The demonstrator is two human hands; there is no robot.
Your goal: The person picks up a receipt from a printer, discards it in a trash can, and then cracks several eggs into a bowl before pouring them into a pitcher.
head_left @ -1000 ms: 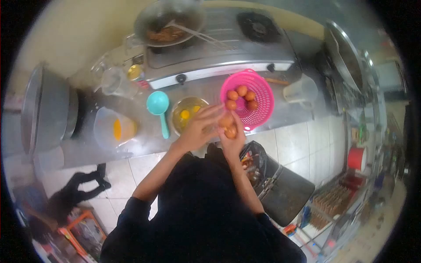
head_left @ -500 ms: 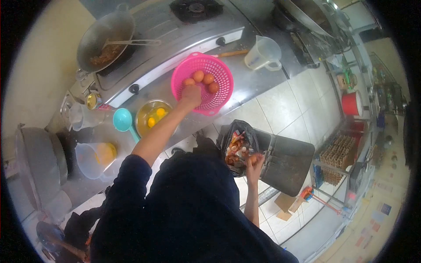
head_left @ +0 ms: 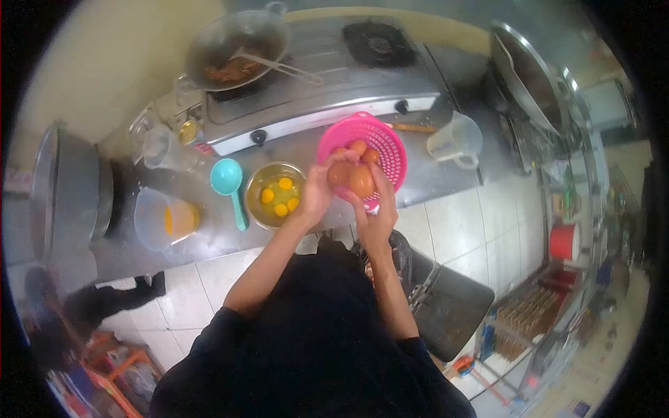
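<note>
Two brown eggs are held close together in front of the pink basket's near side. My left hand [head_left: 319, 194] is closed around the left egg [head_left: 339, 174]. The right egg [head_left: 362, 182] is gripped by the fingers of my right hand [head_left: 378, 212]. Behind them, the pink colander basket [head_left: 396, 146] contains more brown eggs [head_left: 358, 147], partly hidden by my hands. Just left of my left hand stands a metal bowl [head_left: 252, 213] with several yolks [head_left: 281, 209] in clear egg white.
A turquoise ladle [head_left: 226, 177] and a plastic jug of yellow liquid [head_left: 182, 220] lie left of the bowl. A wok [head_left: 272, 38] sits on the stove. An empty-looking measuring jug [head_left: 456, 139] stands right. Below is an open bin [head_left: 449, 306].
My right hand has come up from over the bin, and my left hand has lifted out of the basket with an egg. Both now meet before the basket. The view has shifted.
</note>
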